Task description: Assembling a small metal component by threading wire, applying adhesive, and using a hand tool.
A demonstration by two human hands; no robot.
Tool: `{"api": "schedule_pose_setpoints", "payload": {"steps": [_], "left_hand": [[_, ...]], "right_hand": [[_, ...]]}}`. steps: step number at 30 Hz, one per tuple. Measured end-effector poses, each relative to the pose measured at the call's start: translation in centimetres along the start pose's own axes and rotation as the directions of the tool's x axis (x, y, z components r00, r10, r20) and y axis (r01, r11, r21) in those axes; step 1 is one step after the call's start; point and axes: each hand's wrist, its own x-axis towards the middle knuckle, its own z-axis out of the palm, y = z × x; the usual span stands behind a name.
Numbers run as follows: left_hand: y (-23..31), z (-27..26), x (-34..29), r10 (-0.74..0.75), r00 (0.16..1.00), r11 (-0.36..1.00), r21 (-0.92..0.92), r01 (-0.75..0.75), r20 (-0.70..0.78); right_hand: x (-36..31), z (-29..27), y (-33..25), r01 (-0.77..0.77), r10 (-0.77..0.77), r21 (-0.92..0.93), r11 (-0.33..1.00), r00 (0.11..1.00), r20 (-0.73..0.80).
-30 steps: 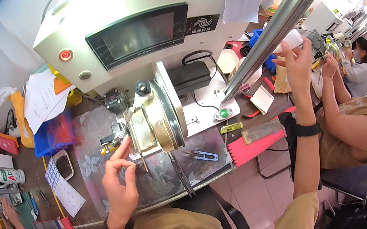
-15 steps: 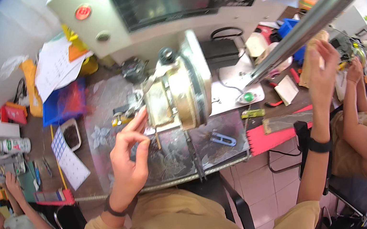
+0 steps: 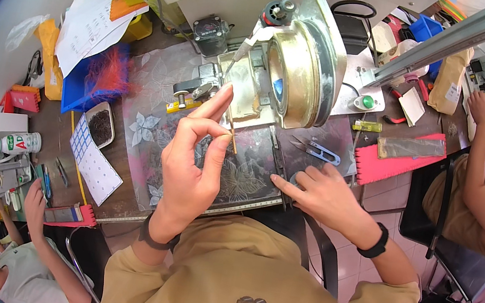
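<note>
My left hand (image 3: 193, 159) is raised in front of the machine, thumb and index finger pinched on a thin golden-brown stick (image 3: 233, 141). Its other fingers point up toward the metal block beside the wheel. My right hand (image 3: 331, 195) is low over the table's front edge, fingers apart, index finger stretched out to a long dark narrow tool (image 3: 275, 147); whether it touches the tool I cannot tell. Blue-handled thread snips (image 3: 322, 153) lie just beyond this hand. Behind both hands stands the machine's round wheel (image 3: 297, 74) with a gold-coloured rim.
On the left are a blue bin (image 3: 77, 85), a white tray of dark bits (image 3: 100, 126) and a patterned card (image 3: 98, 163). A pink board (image 3: 395, 161) lies on the right, below a metal post (image 3: 439, 46). People sit at both sides.
My right hand has come down from high on the right to the long dark tool. My left hand stays pinched on the stick. The view has shifted, so the wheel appears higher and farther right.
</note>
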Motion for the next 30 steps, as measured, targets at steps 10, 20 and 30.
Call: {"api": "schedule_pose_setpoints", "payload": {"steps": [10, 20, 30], "left_hand": [[-0.5, -0.4, -0.4, -0.009, 0.999, 1.000, -0.023, 0.010, 0.042], [-0.7, -0.3, -0.2, 0.021, 1.000, 1.000, -0.018, -0.021, 0.007], [-1.1, -0.3, -0.2, 0.066, 0.998, 0.998, 0.004, -0.066, -0.001]], "right_hand": [[0.8, -0.5, -0.5, 0.013, 0.098, 0.392, 0.920, 0.960, -0.262], [5.0, 0.6, 0.5, -0.261, 0.390, 0.337, 0.904, 0.827, -0.405], [5.7, -5.7, -1.2, 0.087, 0.251, 0.519, 0.851, 0.799, -0.546]]}}
